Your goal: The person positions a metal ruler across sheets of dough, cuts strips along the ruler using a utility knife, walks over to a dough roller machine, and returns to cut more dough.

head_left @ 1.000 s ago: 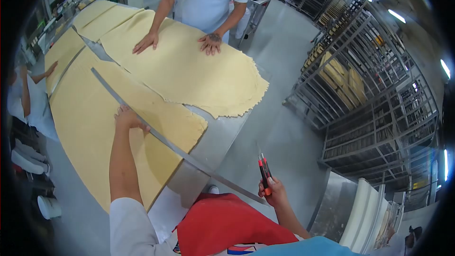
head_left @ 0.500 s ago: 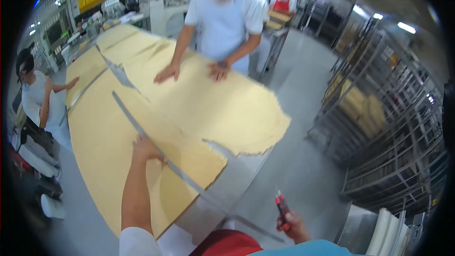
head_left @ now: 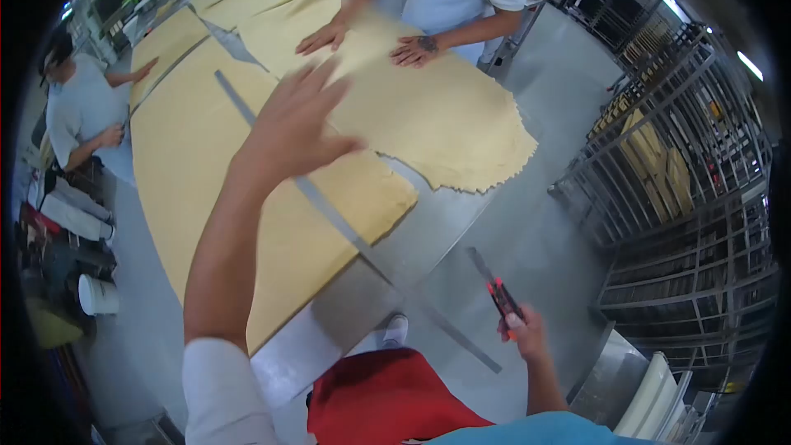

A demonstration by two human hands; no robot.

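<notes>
A wide sheet of pale yellow dough (head_left: 189,198) covers the metal table (head_left: 309,346). Across it lies a long, thin metal straightedge (head_left: 336,218), its near end sticking out beyond the table edge. My left hand (head_left: 292,128) is above the dough and straightedge, slightly blurred, fingers spread and holding nothing. Off to the right, over the floor, my right hand (head_left: 526,331) grips a red and black utility knife (head_left: 504,298) with its blade extended. A second, ragged-edged piece of dough (head_left: 445,124) lies on the far right side, split from the nearer sheet by a gap.
Across the table a co-worker's two hands (head_left: 416,49) rest on the dough. Another person (head_left: 82,107) stands at the left edge, one hand on the sheet. Metal racks (head_left: 659,156) stand at right. A white bucket (head_left: 97,294) is on the floor at left.
My left hand has come up off the straightedge and moved forward, its fingers opening. My right hand still holds the utility knife, with more of the blade showing. The view has tilted down.
</notes>
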